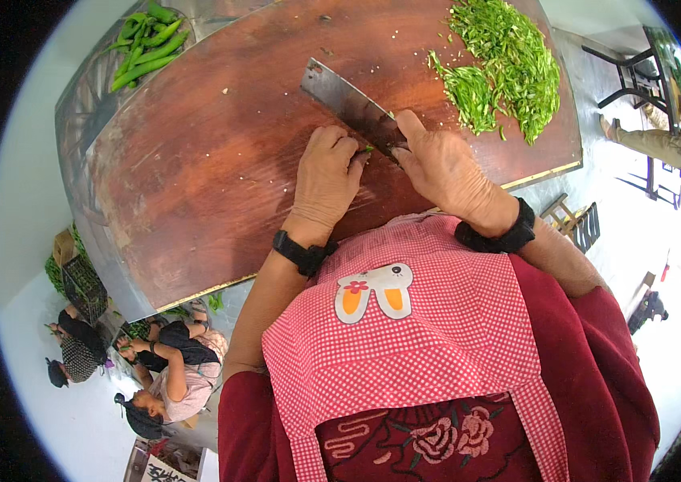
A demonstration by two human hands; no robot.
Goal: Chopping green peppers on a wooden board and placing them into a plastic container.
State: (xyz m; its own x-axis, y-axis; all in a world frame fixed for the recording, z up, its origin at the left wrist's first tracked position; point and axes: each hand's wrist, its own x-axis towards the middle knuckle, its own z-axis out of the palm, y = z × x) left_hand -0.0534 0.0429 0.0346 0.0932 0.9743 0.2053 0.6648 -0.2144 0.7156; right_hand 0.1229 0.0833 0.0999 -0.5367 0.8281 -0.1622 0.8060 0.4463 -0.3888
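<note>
My right hand (446, 165) grips a cleaver (349, 99) whose broad steel blade points up and left over the reddish-brown wooden tabletop (195, 181). Beside the blade, my left hand (328, 172) rests low on the table with curled fingers, holding a small piece of green pepper (368, 149) at the fingertips. Most of that piece is hidden by the fingers. Sliced green peppers (512, 60) lie in a large pile at the upper right, with a smaller heap of slices (470, 93) against its left side.
Whole green peppers (153, 45) lie at the table's upper left. Seated people (180, 367) and a dark crate (84, 286) are below the left edge. Black chairs (632, 75), a wooden chair (575, 223) and another person (666, 147) are off to the right.
</note>
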